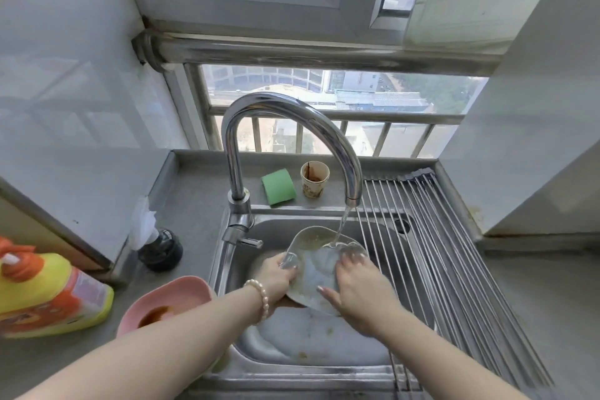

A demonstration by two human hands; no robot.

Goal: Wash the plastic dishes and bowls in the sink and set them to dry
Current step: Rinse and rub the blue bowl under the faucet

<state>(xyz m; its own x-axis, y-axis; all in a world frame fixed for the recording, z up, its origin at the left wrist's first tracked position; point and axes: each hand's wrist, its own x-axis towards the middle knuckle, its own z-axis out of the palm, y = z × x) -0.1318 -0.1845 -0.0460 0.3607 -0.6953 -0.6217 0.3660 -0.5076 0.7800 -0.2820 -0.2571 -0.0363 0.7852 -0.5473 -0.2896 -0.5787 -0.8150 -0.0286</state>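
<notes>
Left hand (276, 273) gripping plate (316, 265) rim, right hand (354, 282) flat on it (under running water)

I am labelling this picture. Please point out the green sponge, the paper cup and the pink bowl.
green sponge (278, 188), head view, middle of its top face.
paper cup (314, 184), head view, its outer wall.
pink bowl (181, 285), head view, its far rim.

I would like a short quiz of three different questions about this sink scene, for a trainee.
1. True or false: water from the faucet lands on the pale dish.
2. Which hand grips the dish's rim: left hand or right hand?
3. What lies on the ledge beside the paper cup: (a) green sponge, (b) pink bowl, (c) detergent bottle?

Key: 1 true; 2 left; 3 a.
</notes>
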